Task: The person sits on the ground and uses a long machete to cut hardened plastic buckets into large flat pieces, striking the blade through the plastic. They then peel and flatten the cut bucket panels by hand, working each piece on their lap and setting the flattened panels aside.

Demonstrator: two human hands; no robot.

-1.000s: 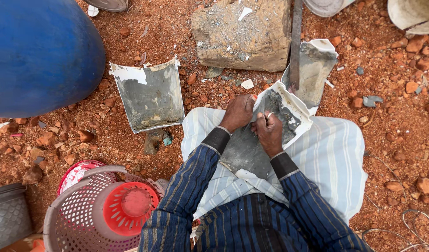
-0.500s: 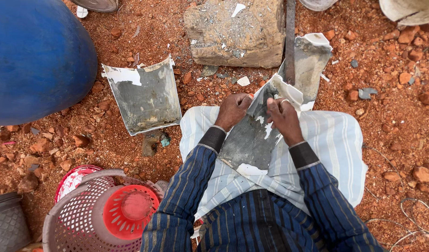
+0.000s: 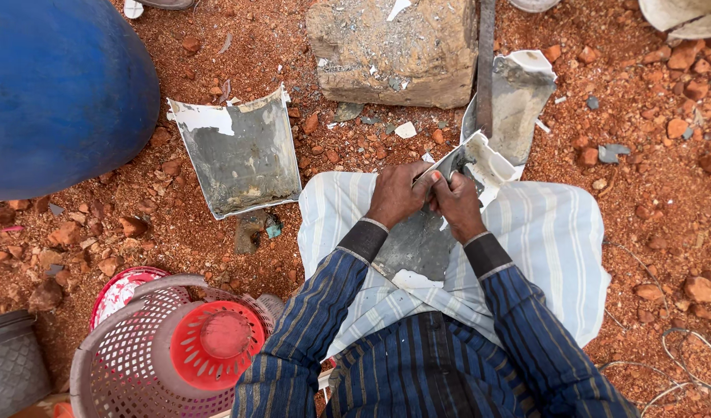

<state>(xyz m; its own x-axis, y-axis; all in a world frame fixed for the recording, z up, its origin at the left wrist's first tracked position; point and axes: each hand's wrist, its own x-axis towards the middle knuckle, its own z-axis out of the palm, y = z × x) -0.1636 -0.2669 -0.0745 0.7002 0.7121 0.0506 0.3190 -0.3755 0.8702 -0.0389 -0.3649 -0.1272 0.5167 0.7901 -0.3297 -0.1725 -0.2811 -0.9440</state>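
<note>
A grey, curved sheet-like piece with white torn edges (image 3: 425, 248) lies across my lap on a striped cloth (image 3: 557, 248). My left hand (image 3: 398, 193) and my right hand (image 3: 458, 203) are close together at its far end, both gripping the bent white-edged corner (image 3: 479, 159). Whether a small tool is in my right hand cannot be told. My arms wear dark blue striped sleeves.
A similar grey piece (image 3: 243, 155) lies on red gravel to the left, another (image 3: 518, 97) ahead beside a long metal bar (image 3: 485, 66). A stone block (image 3: 394, 50) sits ahead, a blue drum (image 3: 58, 85) at left, pink-red plastic baskets (image 3: 170, 348) near left.
My hands have drawn closer together at the piece's far corner, and that corner is now bent up more. The view has shifted slightly.
</note>
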